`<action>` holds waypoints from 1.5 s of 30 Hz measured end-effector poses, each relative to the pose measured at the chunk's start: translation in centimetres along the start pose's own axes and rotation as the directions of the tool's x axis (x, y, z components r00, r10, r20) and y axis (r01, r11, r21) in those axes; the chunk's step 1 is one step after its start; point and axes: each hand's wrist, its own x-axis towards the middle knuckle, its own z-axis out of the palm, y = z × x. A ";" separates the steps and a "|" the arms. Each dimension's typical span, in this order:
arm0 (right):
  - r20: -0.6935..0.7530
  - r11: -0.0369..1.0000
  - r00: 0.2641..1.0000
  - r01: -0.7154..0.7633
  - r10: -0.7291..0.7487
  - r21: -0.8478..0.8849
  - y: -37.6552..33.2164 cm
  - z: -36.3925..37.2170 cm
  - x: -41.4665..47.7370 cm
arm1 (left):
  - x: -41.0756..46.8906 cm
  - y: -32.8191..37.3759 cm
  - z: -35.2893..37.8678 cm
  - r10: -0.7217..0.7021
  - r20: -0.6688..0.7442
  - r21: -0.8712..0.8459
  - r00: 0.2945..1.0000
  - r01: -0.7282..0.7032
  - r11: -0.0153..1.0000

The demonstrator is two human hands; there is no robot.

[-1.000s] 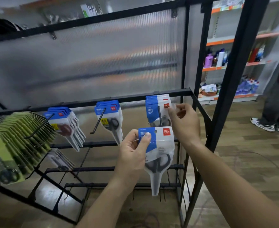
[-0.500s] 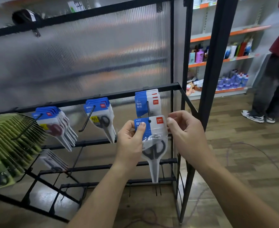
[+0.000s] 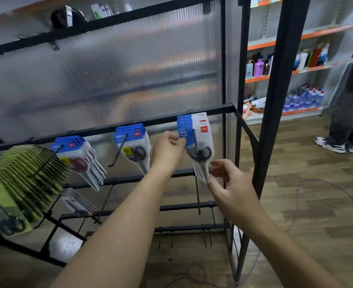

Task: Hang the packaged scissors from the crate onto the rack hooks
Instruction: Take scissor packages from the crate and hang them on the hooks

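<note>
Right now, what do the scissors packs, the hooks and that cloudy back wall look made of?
The scissors pack: printed blue-and-white card under clear glossy plastic, probably a blister; it glints. The hook: thin black rod, likely painted metal. The back panel: ribbed translucent plastic, perhaps polycarbonate; shapes blur through it.

Wood-plank floor (image 3: 316,204), ribbed translucent panel (image 3: 129,69) — orange-edged store shelves (image 3: 308,36) behind.

Reaches both forearms far. Pinches the scissors packet (image 3: 200,146) by its edge with the raised left hand (image 3: 168,150). Curls the fingers of the right hand (image 3: 231,190) loosely at its tip, nearer.
</note>
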 end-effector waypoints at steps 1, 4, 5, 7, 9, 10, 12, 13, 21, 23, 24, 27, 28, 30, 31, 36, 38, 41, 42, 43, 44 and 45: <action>0.011 0.999 1.000 -0.008 0.009 -0.031 0.1 0.3 -0.1 | -0.9 -0.1 -0.3 -0.002 -0.002 0.003 1.000 0.002 1.000; 0.069 0.989 0.998 -0.002 0.012 -0.147 0.1 1.5 -0.6 | -4.4 -1.8 -2.2 0.051 0.066 0.028 0.997 -0.053 0.998; 0.097 0.980 0.995 0.007 0.012 -0.199 -0.2 2.0 -0.8 | -5.6 -2.6 -3.2 0.078 0.080 0.066 0.994 -0.084 0.994; 0.155 0.951 0.988 0.028 0.021 -0.307 -0.9 3.1 -1.2 | -7.7 -4.3 -5.2 0.119 0.095 0.184 0.988 -0.135 0.974; 0.207 0.917 0.978 0.073 0.011 -0.393 -1.9 4.3 -1.7 | -9.4 -5.9 -7.6 0.122 0.110 0.306 0.986 -0.151 0.940; 0.229 0.899 0.973 0.100 0.000 -0.426 -2.3 4.9 -1.9 | -10.2 -6.8 -8.7 0.112 0.112 0.363 0.987 -0.146 0.920; 0.257 0.860 0.966 0.149 -0.022 -0.488 -3.1 6.2 -2.5 | -11.4 -8.6 -11.0 0.100 0.109 0.443 0.989 -0.139 0.886; 0.270 0.837 0.963 0.168 -0.025 -0.521 -3.4 7.0 -2.9 | -12.0 -9.6 -12.3 0.097 0.102 0.464 0.990 -0.133 0.876; 0.385 0.694 0.922 0.252 0.040 -0.674 -7.2 14.1 -8.2 | -15.9 -18.0 -21.2 0.105 0.059 0.556 0.993 -0.120 0.823; 0.384 0.668 0.922 0.251 0.057 -0.701 -8.3 16.4 -10.2 | -16.8 -20.4 -23.4 0.100 0.084 0.553 0.991 -0.130 0.823; 0.380 0.661 0.922 0.239 0.076 -0.711 -8.9 17.6 -11.2 | -17.2 -21.7 -24.6 0.098 0.098 0.550 0.990 -0.136 0.824; 0.360 0.658 0.922 0.181 0.146 -0.731 -10.5 21.4 -14.6 | -18.7 -25.7 -28.2 0.095 0.127 0.538 0.987 -0.149 0.830; 0.354 0.652 0.920 0.163 0.171 -0.740 -10.9 22.7 -15.6 | -19.2 -27.0 -29.3 0.096 0.135 0.534 0.986 -0.154 0.832; 0.337 0.639 0.918 0.132 0.210 -0.758 -11.6 25.3 -17.8 | -20.2 -29.5 -31.3 0.096 0.160 0.539 0.982 -0.169 0.825; 0.327 0.633 0.917 0.116 0.227 -0.765 -11.9 26.4 -18.9 | -20.7 -30.5 -32.1 0.093 0.177 0.547 0.980 -0.177 0.819; 0.317 0.595 0.902 0.087 0.294 -0.799 -13.8 29.5 -23.9 | -23.9 -34.0 -35.0 0.049 0.238 0.554 0.970 -0.177 0.814; 0.314 0.582 0.902 0.091 0.296 -0.808 -14.2 29.8 -24.9 | -24.8 -34.9 -35.5 0.041 0.250 0.564 0.967 -0.180 0.806; 0.305 0.580 0.906 0.084 0.294 -0.810 -14.2 29.6 -25.8 | -26.0 -35.5 -35.4 0.035 0.278 0.572 0.960 -0.195 0.797; 0.302 0.586 0.904 0.073 0.302 -0.807 -14.0 29.4 -26.2 | -26.4 -35.6 -35.2 0.030 0.292 0.572 0.956 -0.200 0.796; 0.298 0.591 0.901 0.058 0.317 -0.805 -13.6 29.1 -26.7 | -26.7 -35.6 -34.9 0.025 0.308 0.575 0.951 -0.207 0.791; 0.292 0.591 0.896 0.043 0.333 -0.806 -13.2 28.9 -27.3 | -27.0 -35.7 -34.6 0.021 0.322 0.583 0.947 -0.215 0.784; 0.288 0.589 0.891 0.030 0.350 -0.808 -12.6 28.7 -27.9 | -27.3 -35.6 -34.2 0.020 0.334 0.593 0.942 -0.227 0.773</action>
